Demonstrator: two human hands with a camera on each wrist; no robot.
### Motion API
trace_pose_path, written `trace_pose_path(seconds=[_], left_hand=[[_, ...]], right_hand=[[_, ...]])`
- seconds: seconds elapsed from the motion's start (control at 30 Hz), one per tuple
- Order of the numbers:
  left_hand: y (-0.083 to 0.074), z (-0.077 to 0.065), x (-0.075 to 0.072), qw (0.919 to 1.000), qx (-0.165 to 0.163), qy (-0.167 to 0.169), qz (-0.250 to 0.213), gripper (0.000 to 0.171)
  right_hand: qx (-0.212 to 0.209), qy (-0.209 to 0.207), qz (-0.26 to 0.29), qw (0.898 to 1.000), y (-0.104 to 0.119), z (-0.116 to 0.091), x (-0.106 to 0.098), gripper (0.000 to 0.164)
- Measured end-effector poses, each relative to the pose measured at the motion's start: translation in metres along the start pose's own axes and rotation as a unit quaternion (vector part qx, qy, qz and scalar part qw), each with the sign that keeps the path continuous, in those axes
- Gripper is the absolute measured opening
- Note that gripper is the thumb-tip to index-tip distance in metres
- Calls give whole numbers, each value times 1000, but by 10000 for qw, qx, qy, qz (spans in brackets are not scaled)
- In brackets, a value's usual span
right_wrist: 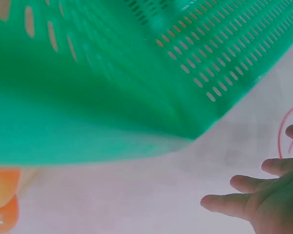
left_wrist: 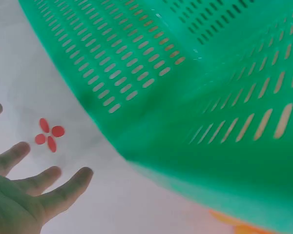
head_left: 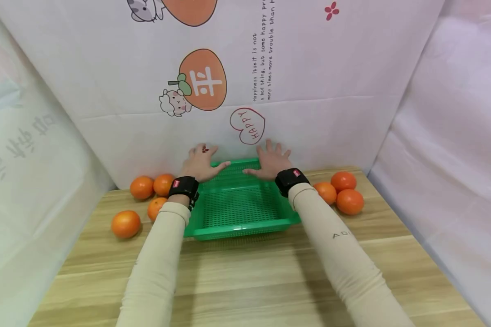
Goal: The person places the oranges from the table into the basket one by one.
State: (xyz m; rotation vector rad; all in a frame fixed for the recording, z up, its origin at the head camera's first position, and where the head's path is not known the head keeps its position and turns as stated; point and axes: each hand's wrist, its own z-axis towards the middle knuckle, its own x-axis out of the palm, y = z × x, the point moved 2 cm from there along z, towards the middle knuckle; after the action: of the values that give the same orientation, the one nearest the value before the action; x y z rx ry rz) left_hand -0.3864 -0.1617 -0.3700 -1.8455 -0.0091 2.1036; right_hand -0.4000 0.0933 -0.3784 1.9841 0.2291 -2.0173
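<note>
A green perforated plastic basket (head_left: pixel 245 227) stands on the table against the printed cloth, and no fruit shows inside it. My left hand (head_left: pixel 200 164) is over its far left corner, fingers spread toward the cloth and thumb pointing inward. Mirroring it, my right hand (head_left: pixel 271 163) is at the far right part of the rim, fingers also spread. In the left wrist view, straight fingers of the left hand (left_wrist: pixel 34 200) show beside the basket wall (left_wrist: pixel 136 126). The right wrist view has the right hand (right_wrist: pixel 268 200) apart from the basket's corner. Neither hand grips anything.
Several oranges, among them a front one (head_left: pixel 126 224), lie left of the basket, one partly behind the left sleeve (head_left: pixel 155 263). Three more, including a back one (head_left: pixel 343 181), sit to the right. White cloth (head_left: pixel 311 131) closes off the back and both sides of the wooden table (head_left: pixel 245 281).
</note>
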Motion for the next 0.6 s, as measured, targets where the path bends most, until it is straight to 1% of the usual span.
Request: trace_pose_path(seconds=[0.13, 0.27, 0.33, 0.43, 0.6], left_hand=[[6, -5, -10, 9998, 77, 57, -155, 85], [20, -13, -22, 9990, 19, 183, -416, 85], [28, -17, -25, 9987, 34, 185, -479, 85], [38, -24, -28, 9986, 170, 232, -439, 89], [51, -46, -27, 9985, 284, 357, -310, 91]], right_hand=[[-191, -50, 35, 9998, -6, -3, -5, 107], [-296, -43, 157, 9994, -19, -11, -15, 107], [-310, 19, 215, 9993, -27, -17, -21, 105], [-391, 134, 282, 9987, -38, -26, -28, 104], [-544, 141, 372, 9977, -55, -42, -29, 102]])
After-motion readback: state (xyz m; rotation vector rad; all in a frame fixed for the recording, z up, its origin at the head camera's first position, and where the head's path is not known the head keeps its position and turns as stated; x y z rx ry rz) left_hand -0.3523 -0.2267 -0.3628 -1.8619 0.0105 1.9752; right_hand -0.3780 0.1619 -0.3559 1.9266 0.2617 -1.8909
